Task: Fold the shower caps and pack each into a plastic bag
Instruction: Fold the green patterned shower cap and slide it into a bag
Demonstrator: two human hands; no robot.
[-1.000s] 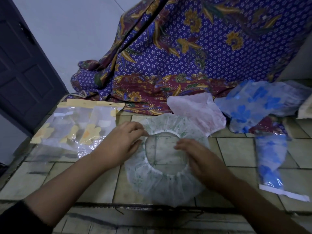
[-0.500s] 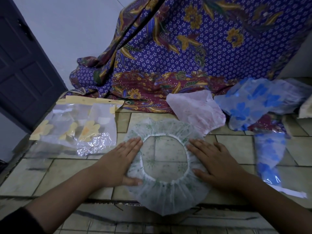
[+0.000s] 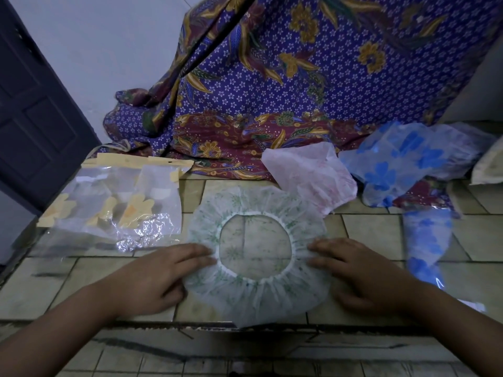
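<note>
Dim light w/ a bluish cast. Upper left of my view: plain pale wall [image 3: 109, 50]; dark panelled door [image 3: 35, 118] at far left. Purple batik cloth [image 3: 299, 91] w/ gold flowers fills top centre & right, pooling onto the worn beige tile floor [image 3: 375, 235] w/ dark grout. A step edge [image 3: 196, 325] runs across the bottom.

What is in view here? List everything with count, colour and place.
green cap: one, white with green print, flat at centre front
pink cap: one, pale pink, crumpled behind it, right
blue caps: count unclear, blue-flowered, far right
bagged cap: one, blue, right, in clear bag
bags: several, clear with yellow flowers, left
cloth: one, purple batik, back
door: one, dark, far left
tiles: beige, under everything
left hand: flat on green cap's left edge
right hand: flat on its right edge
</note>
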